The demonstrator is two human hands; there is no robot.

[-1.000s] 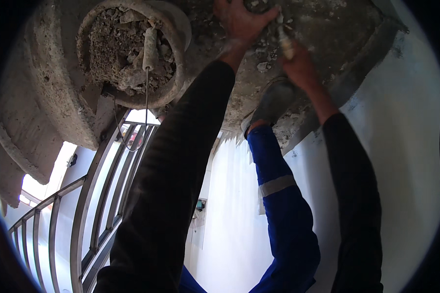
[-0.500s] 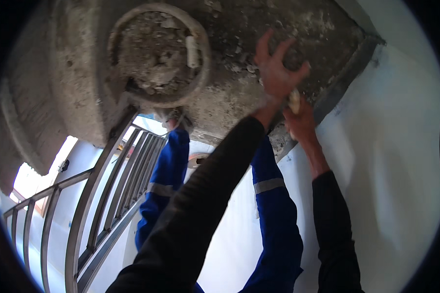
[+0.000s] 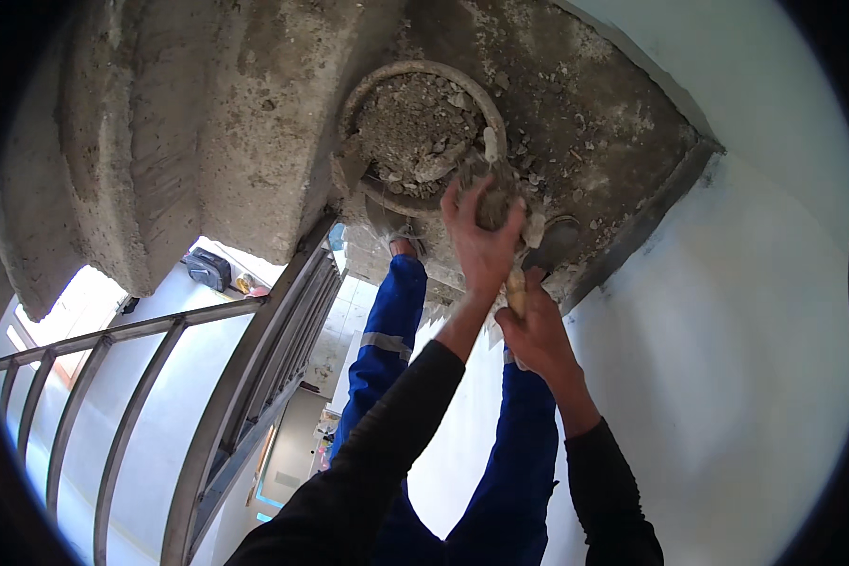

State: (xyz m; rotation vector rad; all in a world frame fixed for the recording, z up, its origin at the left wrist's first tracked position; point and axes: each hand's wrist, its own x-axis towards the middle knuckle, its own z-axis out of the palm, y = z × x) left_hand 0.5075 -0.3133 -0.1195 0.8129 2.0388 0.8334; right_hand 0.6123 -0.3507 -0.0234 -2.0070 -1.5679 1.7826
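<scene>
My left hand [image 3: 483, 241] curls its fingers over a clump of grey debris [image 3: 496, 193] at the lower right edge of a round bucket [image 3: 410, 75] full of rubble. Just below it, my right hand [image 3: 538, 330] grips the pale wooden handle [image 3: 516, 292] of a tool, whose far end is mostly hidden by my left hand and the debris. A white cylindrical piece [image 3: 490, 143] lies on the bucket's right rim.
Concrete steps [image 3: 274, 113] rise at left beside a metal railing [image 3: 208, 434]. A white wall [image 3: 707, 330] borders the rubble-strewn landing [image 3: 623, 141] at right. My blue-trousered legs [image 3: 387, 321] reach onto the landing. A dark bag [image 3: 208, 271] sits beyond the railing.
The view has turned, putting the bucket nearer the centre. My left hand has come from the landing's debris to the bucket's edge, and my right hand followed with the wooden-handled tool.
</scene>
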